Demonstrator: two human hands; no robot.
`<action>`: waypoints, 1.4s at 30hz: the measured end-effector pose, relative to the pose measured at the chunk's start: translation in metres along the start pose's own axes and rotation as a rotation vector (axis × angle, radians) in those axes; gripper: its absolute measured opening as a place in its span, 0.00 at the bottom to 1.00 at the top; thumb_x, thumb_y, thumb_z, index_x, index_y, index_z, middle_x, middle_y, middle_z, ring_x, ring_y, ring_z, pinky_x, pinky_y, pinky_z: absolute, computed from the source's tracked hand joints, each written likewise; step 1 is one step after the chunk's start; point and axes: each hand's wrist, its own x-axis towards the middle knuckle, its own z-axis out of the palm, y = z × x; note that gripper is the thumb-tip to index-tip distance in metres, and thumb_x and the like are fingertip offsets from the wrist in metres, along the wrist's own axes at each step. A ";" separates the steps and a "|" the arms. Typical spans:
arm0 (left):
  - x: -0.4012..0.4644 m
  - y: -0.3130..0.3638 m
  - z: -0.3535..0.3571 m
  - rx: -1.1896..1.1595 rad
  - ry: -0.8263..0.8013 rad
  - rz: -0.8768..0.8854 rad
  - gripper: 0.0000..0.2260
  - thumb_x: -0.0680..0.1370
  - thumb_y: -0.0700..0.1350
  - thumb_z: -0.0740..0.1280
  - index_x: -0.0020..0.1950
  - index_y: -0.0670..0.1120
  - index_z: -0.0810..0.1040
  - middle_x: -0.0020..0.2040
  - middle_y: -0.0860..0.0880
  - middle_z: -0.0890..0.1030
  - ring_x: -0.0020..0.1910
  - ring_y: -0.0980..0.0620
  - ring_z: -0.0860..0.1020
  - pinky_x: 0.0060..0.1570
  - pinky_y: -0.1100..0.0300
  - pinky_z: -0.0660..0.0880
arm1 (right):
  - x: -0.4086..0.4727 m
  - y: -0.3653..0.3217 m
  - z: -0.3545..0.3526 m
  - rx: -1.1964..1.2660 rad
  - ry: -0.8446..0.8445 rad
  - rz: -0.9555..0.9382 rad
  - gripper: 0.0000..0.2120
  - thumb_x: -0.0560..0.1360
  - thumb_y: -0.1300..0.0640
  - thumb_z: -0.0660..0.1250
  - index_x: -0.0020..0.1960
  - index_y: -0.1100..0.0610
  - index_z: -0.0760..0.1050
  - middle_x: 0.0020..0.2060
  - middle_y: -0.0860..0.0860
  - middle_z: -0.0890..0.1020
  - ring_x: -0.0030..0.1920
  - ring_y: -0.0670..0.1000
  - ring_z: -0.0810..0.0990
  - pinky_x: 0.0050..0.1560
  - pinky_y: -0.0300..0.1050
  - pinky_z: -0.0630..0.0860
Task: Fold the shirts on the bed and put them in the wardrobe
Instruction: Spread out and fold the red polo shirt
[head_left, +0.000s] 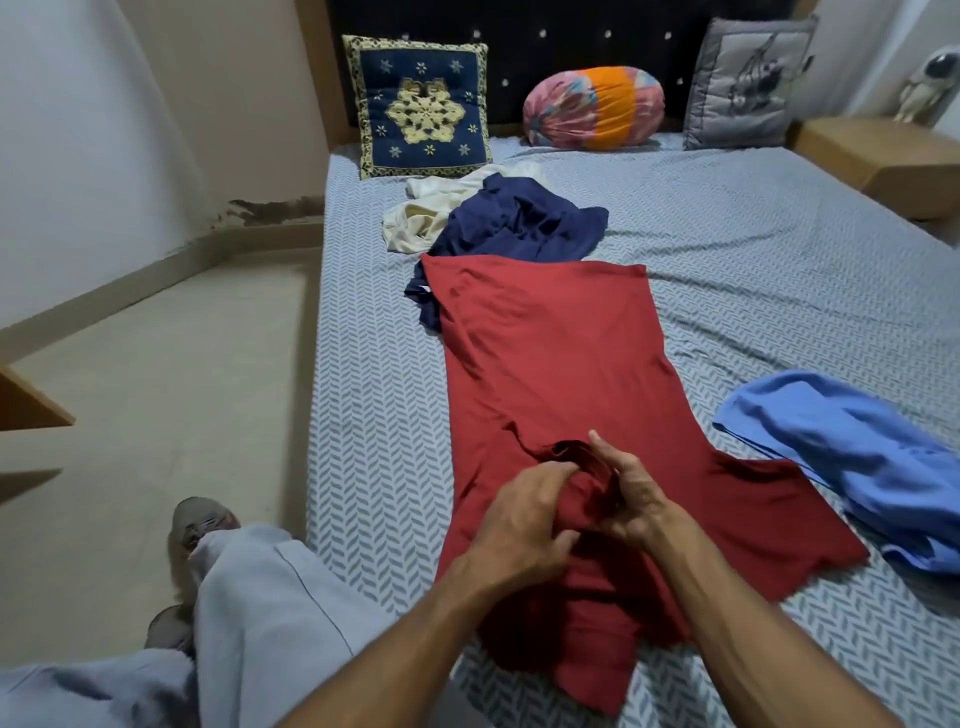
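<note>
- On the bed, near edge: red shirt spread flat, hem toward the pillows, collar at the hands.
- Left hand and right hand close together, both pinching the collar fabric.
- Step, as I judge it: squaring the neckline before the first fold.
- Next likely needs sleeves turned inward.
- Navy shirt, cream shirt, blue shirt lie unfolded.
- No legible writing or brands.
</note>
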 end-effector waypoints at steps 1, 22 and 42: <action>-0.010 -0.009 0.006 0.138 0.035 -0.039 0.37 0.69 0.49 0.72 0.76 0.45 0.65 0.73 0.44 0.71 0.73 0.45 0.69 0.72 0.48 0.67 | 0.001 0.002 -0.002 -0.046 0.039 -0.001 0.15 0.71 0.51 0.74 0.52 0.60 0.84 0.44 0.58 0.86 0.40 0.56 0.86 0.48 0.55 0.83; -0.078 -0.036 -0.014 0.400 -0.370 -0.382 0.33 0.69 0.53 0.68 0.71 0.56 0.59 0.57 0.46 0.69 0.57 0.41 0.74 0.53 0.46 0.77 | -0.002 -0.005 -0.018 -1.166 0.672 -0.205 0.15 0.70 0.52 0.67 0.54 0.58 0.77 0.48 0.56 0.81 0.48 0.59 0.82 0.47 0.48 0.80; 0.255 -0.203 -0.123 -0.352 0.484 -0.774 0.15 0.70 0.56 0.72 0.41 0.43 0.83 0.34 0.45 0.83 0.33 0.45 0.81 0.30 0.51 0.80 | 0.153 -0.021 0.013 -1.540 0.323 -0.993 0.16 0.70 0.34 0.65 0.41 0.46 0.75 0.33 0.43 0.76 0.36 0.46 0.77 0.35 0.43 0.71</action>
